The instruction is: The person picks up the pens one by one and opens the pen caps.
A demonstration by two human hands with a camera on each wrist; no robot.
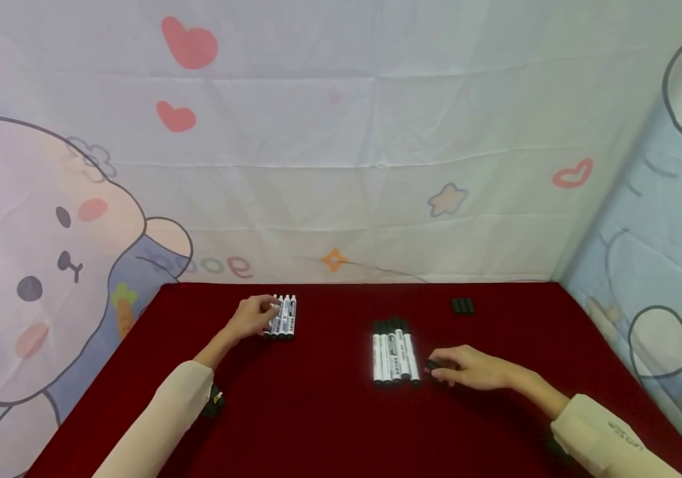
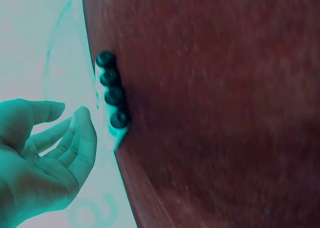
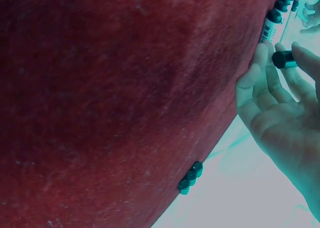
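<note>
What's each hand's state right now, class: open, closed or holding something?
Left hand: open, holding nothing.
Right hand: holding a cap.

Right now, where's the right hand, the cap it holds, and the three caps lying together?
Right hand (image 1: 469, 367): head view, back of the hand.
Held cap (image 3: 287, 59): right wrist view, its curved side.
Three black caps (image 1: 463, 306): head view, middle cap.

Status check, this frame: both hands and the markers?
Left hand empty, at the uncapped markers. Right hand pinching a black cap. Capped markers between the hands. Nothing visibly in the way.
</note>
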